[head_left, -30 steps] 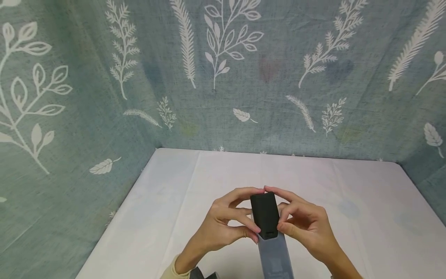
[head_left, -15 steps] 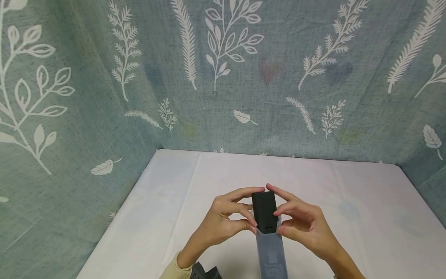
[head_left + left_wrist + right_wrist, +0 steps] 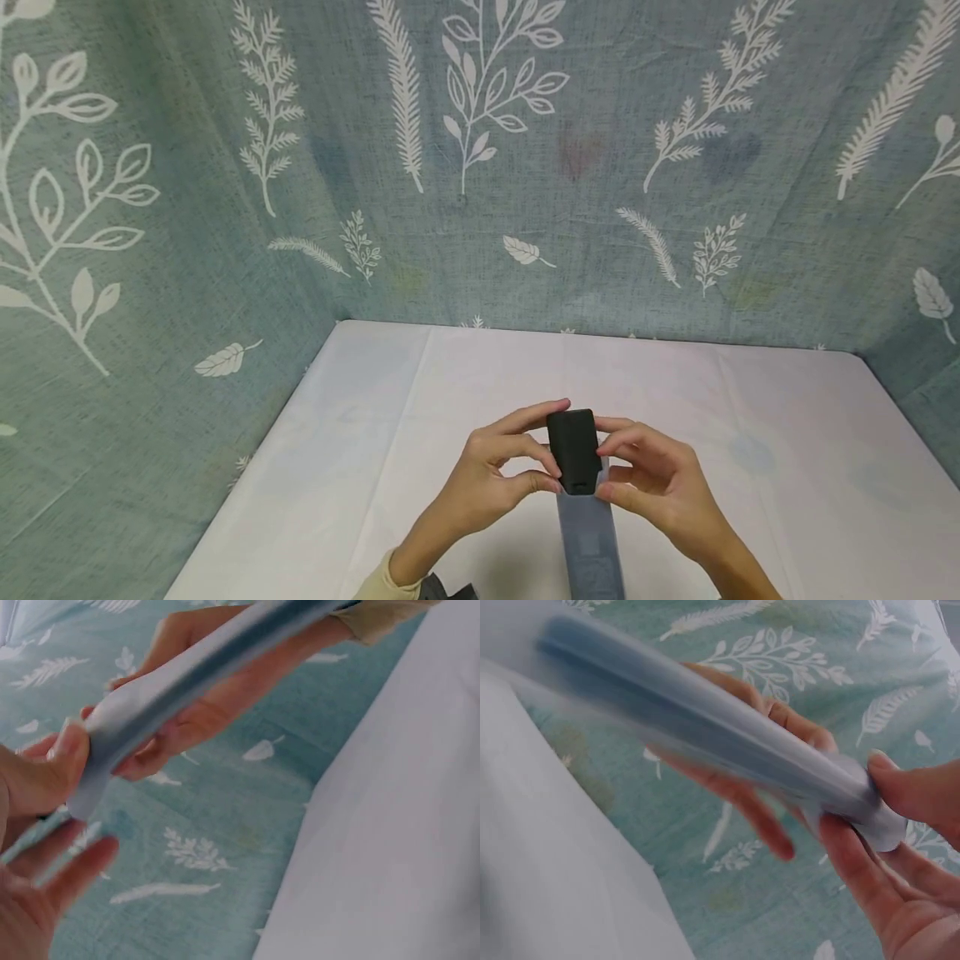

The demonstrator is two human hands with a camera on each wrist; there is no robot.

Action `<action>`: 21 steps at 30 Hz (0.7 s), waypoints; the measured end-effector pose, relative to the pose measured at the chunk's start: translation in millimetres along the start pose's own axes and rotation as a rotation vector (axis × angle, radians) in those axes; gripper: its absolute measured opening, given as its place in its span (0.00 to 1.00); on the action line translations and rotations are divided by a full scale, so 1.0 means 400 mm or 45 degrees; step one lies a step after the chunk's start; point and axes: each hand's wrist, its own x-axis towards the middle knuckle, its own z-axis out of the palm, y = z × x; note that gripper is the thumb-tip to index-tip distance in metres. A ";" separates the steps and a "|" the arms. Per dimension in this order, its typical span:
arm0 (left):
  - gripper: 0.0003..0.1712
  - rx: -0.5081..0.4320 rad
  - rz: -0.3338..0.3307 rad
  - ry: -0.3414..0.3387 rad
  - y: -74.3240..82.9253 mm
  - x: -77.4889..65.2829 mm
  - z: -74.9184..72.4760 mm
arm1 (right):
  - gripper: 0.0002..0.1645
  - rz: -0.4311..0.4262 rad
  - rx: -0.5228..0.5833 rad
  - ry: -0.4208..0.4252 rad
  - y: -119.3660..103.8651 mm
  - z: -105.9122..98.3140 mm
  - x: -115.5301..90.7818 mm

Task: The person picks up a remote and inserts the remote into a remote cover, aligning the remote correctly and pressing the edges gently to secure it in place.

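Observation:
A long, flat device with a black end [image 3: 574, 450], much like a remote control, is held up over the table in the head view. A translucent blue-grey sleeve [image 3: 591, 542] covers its near part and shows along its right side. My left hand [image 3: 491, 475] pinches the left side near the sleeve's edge, thumb low and index finger by the far end. From the right, my right hand [image 3: 663, 479] pinches the sleeve edge and touches the black side. In the wrist views, the sleeved length [image 3: 150, 705] slants between both hands, partly blurred; any buttons are hidden.
A white-covered table [image 3: 360, 417] lies beneath the hands. Leaf-patterned green-grey cloth [image 3: 450, 233] hangs behind it and at the sides. A dark object [image 3: 444, 588] sits by the left cuff [image 3: 386, 579] at the bottom edge.
Less of the black end shows lengthwise, and the sleeve's edge lies slightly higher. My right index finger has moved down from above the far end to behind the device; the left hand shifted slightly right.

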 end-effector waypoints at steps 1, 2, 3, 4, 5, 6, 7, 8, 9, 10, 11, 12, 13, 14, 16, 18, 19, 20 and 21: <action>0.12 0.037 -0.026 0.022 -0.002 -0.005 0.006 | 0.22 0.004 -0.015 0.025 0.001 0.001 0.001; 0.12 0.069 -0.050 0.046 -0.004 -0.010 0.013 | 0.21 0.004 -0.033 0.048 0.001 0.002 0.002; 0.12 0.100 -0.075 0.073 -0.007 -0.015 0.021 | 0.21 -0.002 -0.050 0.069 0.002 0.003 0.004; 0.12 0.117 -0.104 0.099 -0.012 -0.021 0.028 | 0.20 -0.003 -0.068 0.094 0.002 0.004 0.005; 0.12 0.125 -0.136 0.125 -0.017 -0.027 0.036 | 0.20 0.001 -0.093 0.122 0.002 0.005 0.007; 0.12 0.112 -0.182 0.146 -0.022 -0.031 0.042 | 0.21 0.011 -0.116 0.153 0.003 0.008 0.008; 0.13 0.084 -0.230 0.162 -0.027 -0.035 0.049 | 0.21 0.013 -0.132 0.175 0.004 0.010 0.009; 0.13 0.053 -0.277 0.174 -0.031 -0.039 0.054 | 0.21 0.024 -0.153 0.199 0.005 0.012 0.010; 0.14 0.018 -0.318 0.182 -0.035 -0.042 0.059 | 0.22 0.026 -0.172 0.217 0.006 0.014 0.011; 0.16 -0.023 -0.353 0.187 -0.038 -0.044 0.062 | 0.22 0.030 -0.190 0.232 0.008 0.017 0.012; 0.17 -0.063 -0.382 0.189 -0.039 -0.045 0.065 | 0.22 0.032 -0.208 0.246 0.009 0.019 0.013; 0.19 -0.111 -0.401 0.189 -0.039 -0.045 0.067 | 0.23 0.030 -0.218 0.251 0.010 0.021 0.014; 0.21 -0.148 -0.395 0.186 -0.040 -0.045 0.068 | 0.23 0.024 -0.226 0.249 0.010 0.022 0.015; 0.23 -0.175 -0.382 0.184 -0.040 -0.044 0.070 | 0.23 0.024 -0.232 0.245 0.010 0.023 0.016; 0.27 -0.228 -0.377 0.184 -0.040 -0.041 0.070 | 0.23 0.015 -0.233 0.224 0.008 0.023 0.019; 0.30 -0.273 -0.380 0.176 -0.041 -0.040 0.069 | 0.24 0.020 -0.231 0.197 0.006 0.022 0.021; 0.30 -0.292 -0.391 0.170 -0.043 -0.040 0.068 | 0.25 0.024 -0.226 0.186 0.005 0.021 0.022; 0.31 -0.318 -0.419 0.162 -0.044 -0.040 0.067 | 0.25 0.027 -0.232 0.182 0.005 0.020 0.022; 0.31 -0.357 -0.451 0.152 -0.044 -0.041 0.065 | 0.25 0.043 -0.248 0.191 0.005 0.019 0.022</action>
